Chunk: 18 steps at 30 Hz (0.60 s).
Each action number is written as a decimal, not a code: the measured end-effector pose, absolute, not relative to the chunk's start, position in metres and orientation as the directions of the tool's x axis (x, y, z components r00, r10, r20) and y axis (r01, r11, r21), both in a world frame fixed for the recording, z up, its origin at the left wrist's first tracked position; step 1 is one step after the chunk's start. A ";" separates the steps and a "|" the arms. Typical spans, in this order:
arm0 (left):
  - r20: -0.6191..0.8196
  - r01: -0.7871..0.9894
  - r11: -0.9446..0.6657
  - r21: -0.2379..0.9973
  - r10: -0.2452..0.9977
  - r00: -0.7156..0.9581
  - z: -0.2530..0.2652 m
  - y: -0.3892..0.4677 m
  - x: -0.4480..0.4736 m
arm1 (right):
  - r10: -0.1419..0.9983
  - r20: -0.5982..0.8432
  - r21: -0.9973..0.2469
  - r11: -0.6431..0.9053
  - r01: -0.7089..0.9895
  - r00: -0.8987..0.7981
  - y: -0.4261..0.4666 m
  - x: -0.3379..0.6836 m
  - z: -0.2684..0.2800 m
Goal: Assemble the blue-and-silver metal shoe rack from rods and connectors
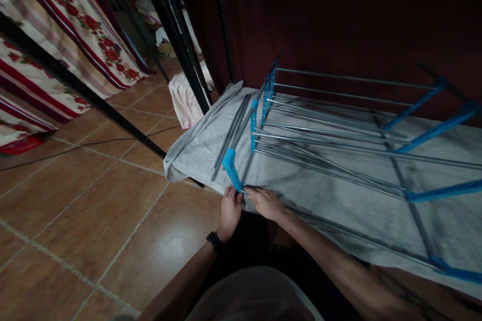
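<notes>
A partly assembled rack of grey metal rods and blue plastic brackets lies on a grey cloth (196,158). My left hand (230,212) is closed around the lower end of the near-left blue bracket (233,174). Beside it, my right hand (266,204) has its fingers wrapped on the end of a long metal rod (376,242), where rod and bracket meet. Fingers hide the joint itself, so I cannot tell how far the rod is seated. A grey tube (243,130) runs from this bracket toward other blue brackets (253,128) farther back.
Several loose rods (230,135) lie left of the rack. More rods (331,163) cross its middle, and blue brackets (444,190) stand at the right. Black metal posts (176,35) rise at the left, near a striped cloth (184,100), a floral curtain (75,25) and tiled floor (150,225).
</notes>
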<state>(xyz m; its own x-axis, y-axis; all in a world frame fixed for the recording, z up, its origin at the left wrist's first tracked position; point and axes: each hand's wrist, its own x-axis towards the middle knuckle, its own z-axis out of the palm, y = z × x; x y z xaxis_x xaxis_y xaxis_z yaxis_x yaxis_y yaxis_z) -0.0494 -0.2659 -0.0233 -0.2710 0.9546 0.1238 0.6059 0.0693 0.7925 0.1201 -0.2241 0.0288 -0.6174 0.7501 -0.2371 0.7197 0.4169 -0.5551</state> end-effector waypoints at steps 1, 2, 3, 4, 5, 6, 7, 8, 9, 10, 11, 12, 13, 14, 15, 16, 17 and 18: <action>0.125 0.604 0.070 0.794 0.954 -0.274 -0.023 -0.266 -0.049 | 0.751 -0.234 -0.554 0.419 0.719 -0.618 -0.224 0.120 0.028; 0.124 0.602 0.072 0.795 0.953 -0.278 -0.023 -0.265 -0.049 | 0.752 -0.227 -0.554 0.423 0.717 -0.619 -0.223 0.120 0.027; 0.119 0.601 0.079 0.796 0.952 -0.283 -0.023 -0.264 -0.050 | 0.754 -0.219 -0.555 0.425 0.715 -0.619 -0.223 0.120 0.027; 0.111 0.599 0.086 0.796 0.952 -0.285 -0.023 -0.264 -0.050 | 0.759 -0.212 -0.558 0.423 0.714 -0.615 -0.223 0.119 0.027; 0.102 0.598 0.091 0.797 0.954 -0.281 -0.022 -0.263 -0.051 | 0.766 -0.207 -0.561 0.417 0.715 -0.608 -0.223 0.119 0.026; 0.092 0.595 0.092 0.798 0.958 -0.271 -0.021 -0.263 -0.052 | 0.774 -0.203 -0.566 0.407 0.717 -0.600 -0.224 0.118 0.027; 0.084 0.593 0.090 0.800 0.962 -0.259 -0.021 -0.262 -0.053 | 0.781 -0.202 -0.570 0.397 0.719 -0.591 -0.225 0.116 0.028; 0.077 0.590 0.084 0.803 0.967 -0.243 -0.020 -0.262 -0.055 | 0.787 -0.201 -0.571 0.390 0.722 -0.583 -0.227 0.115 0.029; 0.069 0.588 0.086 0.804 0.970 -0.235 -0.020 -0.260 -0.058 | 0.793 -0.195 -0.571 0.387 0.723 -0.578 -0.228 0.115 0.030; 0.065 0.591 0.095 0.801 0.968 -0.243 -0.021 -0.258 -0.061 | 0.797 -0.180 -0.569 0.394 0.722 -0.577 -0.228 0.115 0.031; 0.059 0.599 0.102 0.794 0.968 -0.243 -0.023 -0.255 -0.065 | 0.802 -0.150 -0.565 0.410 0.716 -0.577 -0.229 0.118 0.033; 0.046 0.610 0.106 0.785 0.973 -0.227 -0.025 -0.251 -0.070 | 0.810 -0.102 -0.558 0.434 0.707 -0.578 -0.230 0.122 0.033; 0.034 0.625 0.110 0.773 0.976 -0.214 -0.029 -0.247 -0.074 | 0.823 -0.046 -0.546 0.454 0.704 -0.567 -0.232 0.128 0.033; 0.032 0.640 0.116 0.759 0.976 -0.215 -0.033 -0.244 -0.080 | 0.841 0.011 -0.538 0.461 0.706 -0.541 -0.237 0.137 0.033; 0.024 0.646 0.127 0.753 0.975 -0.220 -0.038 -0.242 -0.085 | 0.864 0.062 -0.538 0.451 0.712 -0.500 -0.245 0.148 0.031; 0.006 0.633 0.135 0.762 0.977 -0.215 -0.043 -0.243 -0.091 | 0.892 0.103 -0.553 0.418 0.720 -0.439 -0.256 0.161 0.028; -0.004 0.609 0.138 0.781 0.976 -0.216 -0.048 -0.246 -0.096 | 0.925 0.133 -0.585 0.363 0.725 -0.355 -0.271 0.177 0.024; 0.003 0.588 0.133 0.798 0.974 -0.225 -0.053 -0.251 -0.101 | 0.956 0.150 -0.631 0.288 0.720 -0.251 -0.288 0.194 0.019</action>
<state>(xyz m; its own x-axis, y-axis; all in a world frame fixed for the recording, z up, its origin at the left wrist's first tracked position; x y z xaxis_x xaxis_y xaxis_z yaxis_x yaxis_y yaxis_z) -0.1009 -0.2509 -0.0530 -0.2248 0.9744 0.0028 0.5876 0.1333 0.7981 0.1944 -0.2877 0.0185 -0.2513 0.9562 0.1504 0.7204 0.2885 -0.6307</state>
